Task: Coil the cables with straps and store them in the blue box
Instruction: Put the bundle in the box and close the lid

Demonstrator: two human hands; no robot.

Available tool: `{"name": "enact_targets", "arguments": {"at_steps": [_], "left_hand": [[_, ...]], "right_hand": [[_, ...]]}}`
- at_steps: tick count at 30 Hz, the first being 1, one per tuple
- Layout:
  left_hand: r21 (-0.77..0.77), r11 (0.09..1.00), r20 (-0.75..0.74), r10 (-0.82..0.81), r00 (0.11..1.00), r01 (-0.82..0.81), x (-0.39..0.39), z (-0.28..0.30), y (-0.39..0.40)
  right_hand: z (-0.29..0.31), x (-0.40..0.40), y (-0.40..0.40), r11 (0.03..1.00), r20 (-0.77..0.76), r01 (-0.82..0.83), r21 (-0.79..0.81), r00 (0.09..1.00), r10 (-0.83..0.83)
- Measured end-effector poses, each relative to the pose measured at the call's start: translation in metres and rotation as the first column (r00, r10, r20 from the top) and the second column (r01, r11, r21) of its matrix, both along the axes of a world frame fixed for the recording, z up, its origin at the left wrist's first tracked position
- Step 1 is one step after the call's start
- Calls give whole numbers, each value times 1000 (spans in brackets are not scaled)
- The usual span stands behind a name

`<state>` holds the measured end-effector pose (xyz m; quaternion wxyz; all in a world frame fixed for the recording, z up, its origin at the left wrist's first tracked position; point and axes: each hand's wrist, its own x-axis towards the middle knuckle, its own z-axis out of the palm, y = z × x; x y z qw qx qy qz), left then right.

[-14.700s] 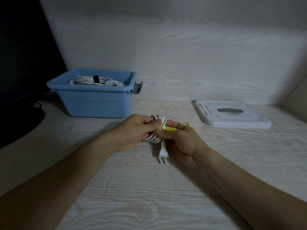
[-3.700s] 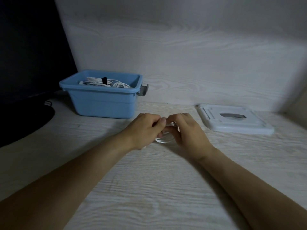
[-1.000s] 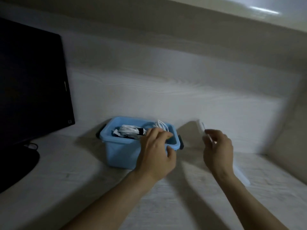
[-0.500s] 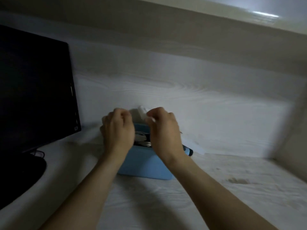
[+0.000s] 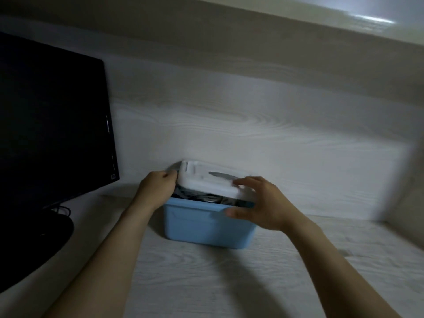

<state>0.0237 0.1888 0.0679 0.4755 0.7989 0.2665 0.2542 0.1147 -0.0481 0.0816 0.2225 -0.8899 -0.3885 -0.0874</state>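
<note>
Lowering the white lid (image 5: 207, 183) onto the blue box (image 5: 206, 222), the left hand (image 5: 156, 190) grips its left end and the right hand (image 5: 259, 203) pinches its right edge. A second ago the lid was still off, so the cables (image 5: 206, 198), now inside on the desk (image 5: 206, 283), look stored and the task nearly done.

The blue box (image 5: 206, 222) looks like smooth plastic with a soft, half-matt finish. The white lid (image 5: 207, 182) is also smooth plastic, matt. The desk (image 5: 206, 278) and the back wall panel (image 5: 263, 143) show pale wood grain, matt. The monitor (image 5: 52, 120) screen is black and matt.
</note>
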Motion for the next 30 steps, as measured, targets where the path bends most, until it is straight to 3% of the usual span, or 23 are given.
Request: {"name": "enact_targets", "arguments": {"at_steps": [2,4,6,11,14,17,20,24,30], "left_hand": [[-136,990,39,-31,999,36,1,3,-4],[-340,932,170,-69,983,124,-3,8,-4],[-427,897,196,-27,980,110,-5,9,1],[-104,992,-7,77,997,-77,-7,5,3],[-136,991,10,21,1000,-19,-7,6,2],[-274,961,-11,40,999,-41,-8,8,3],[-339,940,-55,16,998,-33,-8,5,6],[-346,938,-28,-8,1000,-2,-5,-2,10],[-335,942,-30,-25,999,13,-5,-1,9]], "right_hand": [[-3,2,-5,999,-8,-17,37,1000,18],[-2,0,-2,998,66,-46,36,997,44],[-2,-1,2,997,105,-65,40,993,60],[-5,-3,4,997,169,-68,-28,983,72],[-10,-1,-1,999,136,-38,28,990,34],[-19,4,-8,995,43,-65,74,997,62],[-21,6,-13,998,136,-48,42,990,42],[-21,5,-15,994,291,-6,113,956,-27],[-26,-5,-13,977,192,79,199,974,-118]]}}
